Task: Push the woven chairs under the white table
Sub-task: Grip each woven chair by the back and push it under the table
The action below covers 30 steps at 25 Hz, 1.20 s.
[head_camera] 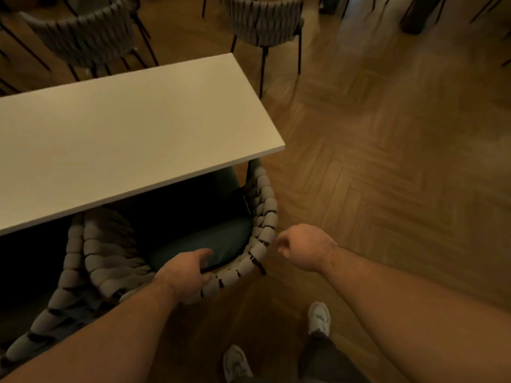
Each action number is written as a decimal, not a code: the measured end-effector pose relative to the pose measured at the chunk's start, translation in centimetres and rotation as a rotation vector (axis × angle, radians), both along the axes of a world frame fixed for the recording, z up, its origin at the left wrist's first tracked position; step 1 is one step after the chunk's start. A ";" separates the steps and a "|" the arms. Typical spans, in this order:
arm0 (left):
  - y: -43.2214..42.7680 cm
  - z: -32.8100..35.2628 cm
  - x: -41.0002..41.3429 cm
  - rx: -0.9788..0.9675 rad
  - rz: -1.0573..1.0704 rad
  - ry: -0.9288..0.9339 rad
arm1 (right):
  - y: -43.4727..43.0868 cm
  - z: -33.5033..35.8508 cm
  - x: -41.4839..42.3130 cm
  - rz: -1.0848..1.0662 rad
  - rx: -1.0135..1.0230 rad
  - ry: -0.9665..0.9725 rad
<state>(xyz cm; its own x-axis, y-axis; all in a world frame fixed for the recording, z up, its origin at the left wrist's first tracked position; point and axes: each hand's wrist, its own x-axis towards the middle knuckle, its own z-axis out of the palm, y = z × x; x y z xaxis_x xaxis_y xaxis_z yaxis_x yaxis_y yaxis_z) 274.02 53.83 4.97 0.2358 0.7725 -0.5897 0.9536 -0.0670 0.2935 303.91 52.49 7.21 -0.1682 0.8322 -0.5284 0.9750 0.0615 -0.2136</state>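
A white table fills the upper left. A woven chair with a grey rope back and dark green seat cushion stands partly under the table's near right corner. My left hand grips the top of its curved backrest, thumb inside over the cushion edge. My right hand hovers just right of the backrest, fingers curled, holding nothing. A second woven chair stands to the left, touching the first, its front hidden under the table.
Two more woven chairs stand beyond the table, one at the far left and one at the far right corner. Herringbone wood floor spreads to the right. My white shoes stand behind the chair.
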 end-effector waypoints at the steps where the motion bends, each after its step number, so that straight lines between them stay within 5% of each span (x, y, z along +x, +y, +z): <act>1: 0.5 0.3 1.5 0.002 -0.005 -0.003 | 0.1 0.1 1.4 -0.033 0.015 0.000; 16: 14.0 2.9 31.0 0.206 0.041 -0.044 | 13.1 2.0 28.7 -0.254 0.113 0.082; 30: 40.0 1.3 37.2 0.189 0.029 -0.107 | 40.5 2.3 35.6 -0.203 0.105 0.078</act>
